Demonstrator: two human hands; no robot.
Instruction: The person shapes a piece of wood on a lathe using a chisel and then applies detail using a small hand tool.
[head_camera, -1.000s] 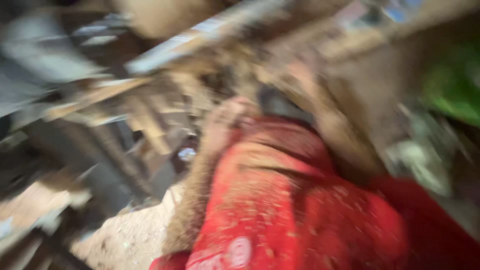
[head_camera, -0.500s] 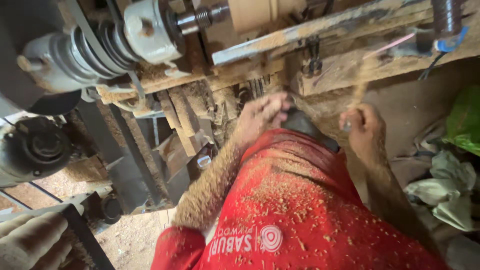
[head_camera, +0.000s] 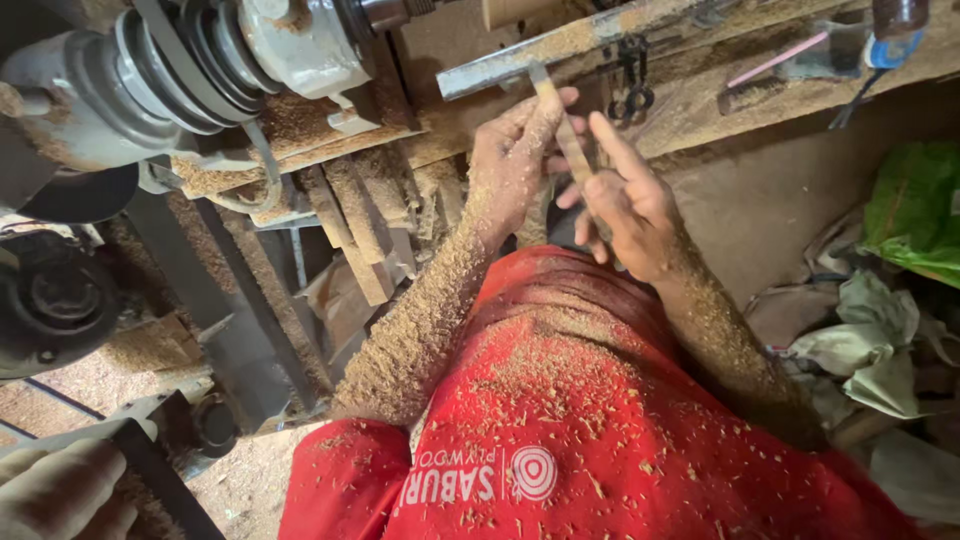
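The head view looks down first on a red shirt, which fills the lower middle of the frame and is sprinkled with sawdust. From it two bare forearms, both thickly coated with the same dust, rise toward the upper middle. The left hand and the right hand are close together there, almost touching. Between them stands a thin flat wooden stick, tilted a little, with its upper end near the metal bar. The fingers of the left hand are curled around the stick from the left side, and the right hand pinches it from the right with the index finger stretched out along it, so both hands are closed on the same piece.

Just behind the hands, a long metal bar runs across the upper middle of the frame, over a dusty wooden bench. In the upper left sits a grey machine with stepped pulleys. At the right edge lie crumpled rags and a green bag on the floor.
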